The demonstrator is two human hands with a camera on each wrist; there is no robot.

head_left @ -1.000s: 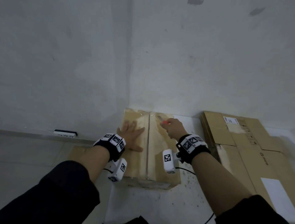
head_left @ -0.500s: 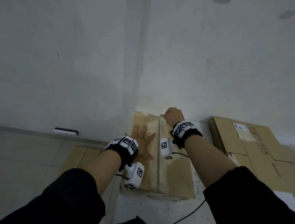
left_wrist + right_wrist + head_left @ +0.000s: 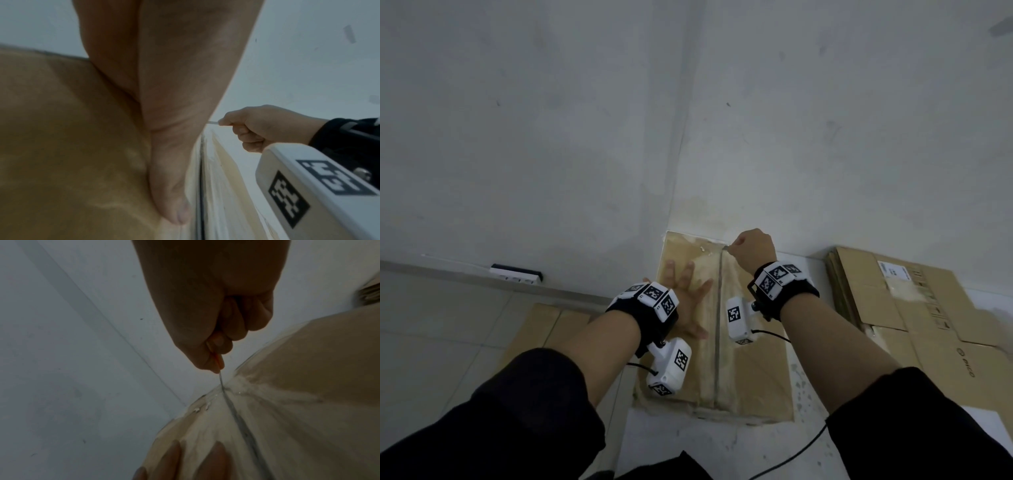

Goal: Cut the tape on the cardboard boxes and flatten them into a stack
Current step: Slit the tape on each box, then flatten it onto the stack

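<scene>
A taped cardboard box [image 3: 753, 363] stands in the wall corner, its top seam [image 3: 719, 329] running away from me. My left hand [image 3: 685, 294] lies flat with spread fingers on the left flap [image 3: 61, 129]. My right hand [image 3: 751, 248] grips a small orange-handled cutter [image 3: 219, 363]. Its thin blade [image 3: 221, 381] touches the seam at the box's far edge, by the wall. In the left wrist view the right hand [image 3: 257, 128] is a fist with the blade tip [image 3: 212, 122] sticking out. The cutter's handle is mostly hidden inside the fist.
Flattened cardboard boxes [image 3: 914, 308] lie stacked on the floor to the right. Another flat cardboard sheet [image 3: 544, 329] lies left of the box. A white power strip [image 3: 515, 274] sits along the left wall's base. A black cable [image 3: 791, 455] trails across the floor in front.
My right hand has moved with the cutter from the near-middle of the top to the far end of the seam by the wall. The left hand stays flat on the left flap.
</scene>
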